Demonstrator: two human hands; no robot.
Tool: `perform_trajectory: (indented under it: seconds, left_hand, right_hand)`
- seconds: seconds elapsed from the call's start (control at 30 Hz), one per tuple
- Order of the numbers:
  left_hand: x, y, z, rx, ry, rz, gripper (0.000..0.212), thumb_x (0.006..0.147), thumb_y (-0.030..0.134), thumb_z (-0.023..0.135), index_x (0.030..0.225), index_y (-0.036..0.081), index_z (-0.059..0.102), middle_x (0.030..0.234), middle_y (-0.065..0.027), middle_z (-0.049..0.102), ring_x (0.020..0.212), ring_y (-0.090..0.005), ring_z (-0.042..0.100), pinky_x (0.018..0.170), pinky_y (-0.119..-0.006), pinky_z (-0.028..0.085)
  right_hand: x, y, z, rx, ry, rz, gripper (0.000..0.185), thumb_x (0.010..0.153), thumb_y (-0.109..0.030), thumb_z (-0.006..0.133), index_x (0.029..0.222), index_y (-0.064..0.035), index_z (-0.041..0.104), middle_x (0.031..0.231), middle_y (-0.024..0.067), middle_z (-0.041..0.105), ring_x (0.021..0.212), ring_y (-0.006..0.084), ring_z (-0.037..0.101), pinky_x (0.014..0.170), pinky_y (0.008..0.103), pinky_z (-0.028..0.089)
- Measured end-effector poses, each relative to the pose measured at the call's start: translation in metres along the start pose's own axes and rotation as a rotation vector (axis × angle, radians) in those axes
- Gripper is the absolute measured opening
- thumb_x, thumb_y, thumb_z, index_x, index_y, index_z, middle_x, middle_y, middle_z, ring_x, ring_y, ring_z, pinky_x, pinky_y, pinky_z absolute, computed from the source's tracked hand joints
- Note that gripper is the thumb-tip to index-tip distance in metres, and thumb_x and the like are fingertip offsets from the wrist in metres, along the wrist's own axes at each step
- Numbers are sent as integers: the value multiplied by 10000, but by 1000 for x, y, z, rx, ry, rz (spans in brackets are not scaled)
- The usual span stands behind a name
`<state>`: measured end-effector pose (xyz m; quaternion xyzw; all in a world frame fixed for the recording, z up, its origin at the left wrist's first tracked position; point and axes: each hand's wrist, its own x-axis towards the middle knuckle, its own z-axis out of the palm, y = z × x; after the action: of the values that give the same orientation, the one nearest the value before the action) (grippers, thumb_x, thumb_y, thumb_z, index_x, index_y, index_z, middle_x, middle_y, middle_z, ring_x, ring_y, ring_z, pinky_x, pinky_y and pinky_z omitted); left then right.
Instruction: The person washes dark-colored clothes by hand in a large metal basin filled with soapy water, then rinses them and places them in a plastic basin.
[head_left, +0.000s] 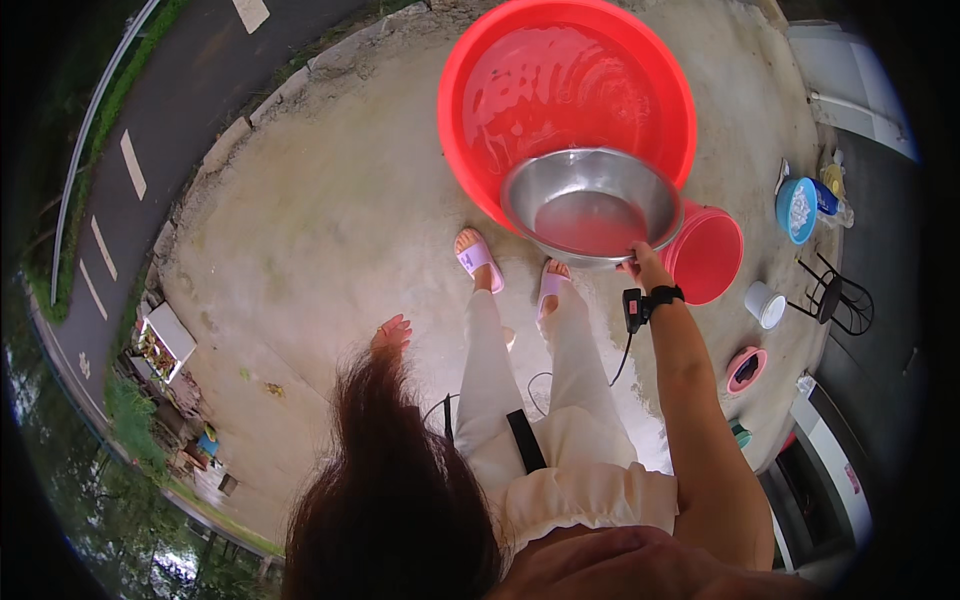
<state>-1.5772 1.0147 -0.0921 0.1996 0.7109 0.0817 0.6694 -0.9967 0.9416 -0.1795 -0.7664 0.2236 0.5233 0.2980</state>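
My right hand (643, 266) grips the near right rim of a stainless steel basin (589, 169). The basin is tilted and overlaps the near edge of a large round red plastic tub (562, 90) with water in it. A reddish tint shows in the basin's bottom; whether that is water or a reflection I cannot tell. Just right of the basin stands a red plastic bucket (705, 259), partly hidden by it. My left hand (390, 334) hangs in the air over the concrete, fingers apart and holding nothing visible. Hair covers part of that arm.
Along the right lie a blue basin (796, 214) with white contents, a black metal chair (832, 296), a white bucket (766, 306) and a pink container (747, 370). A thin cable (624, 360) runs from my right wrist. A broken stone kerb (225, 146) borders the road (172, 97) on the left.
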Motion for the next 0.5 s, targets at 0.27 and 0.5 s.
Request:
perform_trajectory:
  seconds: [0.27, 0.5]
  left_hand:
    - [65, -52, -13, -137, -148, -34, 448, 935, 223, 585, 1317, 11, 486, 1239, -110, 572, 1044, -173, 567, 892, -314, 462]
    - [68, -48, 10, -154, -143, -102, 408, 931, 223, 582, 1273, 17, 500, 1194, -108, 581, 1008, -182, 571, 863, -318, 466]
  right_hand:
    - [25, -22, 10, -113, 215, -44, 134, 746, -130, 617, 835, -30, 609, 705, 44, 558, 577, 143, 523, 458, 288, 435]
    - [39, -66, 45, -169, 212, -5, 88, 729, -109, 604, 784, -51, 566, 638, 25, 487, 492, 132, 430, 415, 286, 339]
